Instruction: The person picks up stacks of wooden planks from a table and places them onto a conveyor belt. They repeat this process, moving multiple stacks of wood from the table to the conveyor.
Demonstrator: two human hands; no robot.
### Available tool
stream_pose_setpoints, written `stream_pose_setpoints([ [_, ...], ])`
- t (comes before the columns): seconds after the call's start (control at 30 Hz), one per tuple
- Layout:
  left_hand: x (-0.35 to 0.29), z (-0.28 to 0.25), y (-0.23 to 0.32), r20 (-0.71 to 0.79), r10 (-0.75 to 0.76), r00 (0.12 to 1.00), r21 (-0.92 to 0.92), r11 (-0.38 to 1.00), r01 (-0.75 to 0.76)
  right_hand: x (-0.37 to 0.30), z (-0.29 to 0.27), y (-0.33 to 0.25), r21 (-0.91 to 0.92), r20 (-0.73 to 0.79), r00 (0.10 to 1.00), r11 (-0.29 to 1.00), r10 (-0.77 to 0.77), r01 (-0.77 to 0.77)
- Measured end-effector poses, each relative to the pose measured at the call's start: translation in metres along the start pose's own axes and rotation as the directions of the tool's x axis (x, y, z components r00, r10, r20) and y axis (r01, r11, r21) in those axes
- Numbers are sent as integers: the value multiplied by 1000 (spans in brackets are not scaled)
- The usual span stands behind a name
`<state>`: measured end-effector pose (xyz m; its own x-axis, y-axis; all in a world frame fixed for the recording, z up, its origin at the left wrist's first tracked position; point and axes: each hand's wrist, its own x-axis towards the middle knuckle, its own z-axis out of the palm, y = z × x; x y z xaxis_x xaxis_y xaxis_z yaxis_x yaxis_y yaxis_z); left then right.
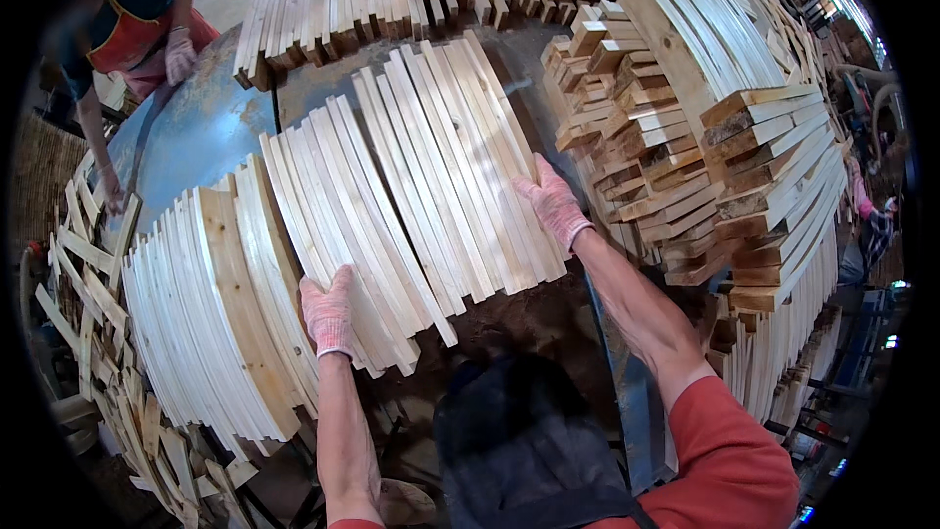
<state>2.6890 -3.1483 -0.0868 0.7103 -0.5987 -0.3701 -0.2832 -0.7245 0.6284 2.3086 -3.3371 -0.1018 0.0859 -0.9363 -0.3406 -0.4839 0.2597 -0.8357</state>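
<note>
Between my two hands a row of pale wooden strips (pixel 431 167) lies side by side across the blue table, with a narrow dark gap partway along it. My left hand (pixel 328 313), in a pink glove, grips the row's left side near its front end, thumb on top. On the opposite side my right hand (pixel 556 204), gloved alike, grips the edge strip, with its fingertips reaching over the top. Some of the fingers are hidden by the wood and the gloves. Directly left of my left hand lies another row of strips (pixel 171 304) with a wider knotty board (pixel 235 294) among them.
Tall stacks of cut boards (pixel 774 167) stand at the right. More strips (pixel 323 0) lie at the far side. A co-worker (pixel 137 20) in gloves leans over the blue table (pixel 211 98) at the far left. Scrap sticks (pixel 98 284) pile up along the left.
</note>
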Motion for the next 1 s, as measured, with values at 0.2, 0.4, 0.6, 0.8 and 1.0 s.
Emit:
stream_pose_setpoints([
  [0.2, -31, -2, -31, 86, 49, 995, -106, 994, -40, -48, -11, 33, 355, 85, 996, 934, -6, -25],
  [0.4, -99, -26, -64, 247, -87, 965, -477, 856, 199, -130, -29, 35, 618, 189, 980, 767, 69, -173],
  [0.6, -91, -11, -114, 355, -181, 917, -553, 751, 362, -121, -38, 60, 377, 238, 918, 841, 317, -388],
  [0.8, -73, -13, -113, 586, -74, 807, -630, 584, 511, -97, -43, 47, 175, 341, 840, 849, 422, -498],
  [1.0, -69, -19, -100, 646, 27, 763, -634, 575, 517, -102, -43, 41, 325, 427, 845, 818, 321, -475],
])
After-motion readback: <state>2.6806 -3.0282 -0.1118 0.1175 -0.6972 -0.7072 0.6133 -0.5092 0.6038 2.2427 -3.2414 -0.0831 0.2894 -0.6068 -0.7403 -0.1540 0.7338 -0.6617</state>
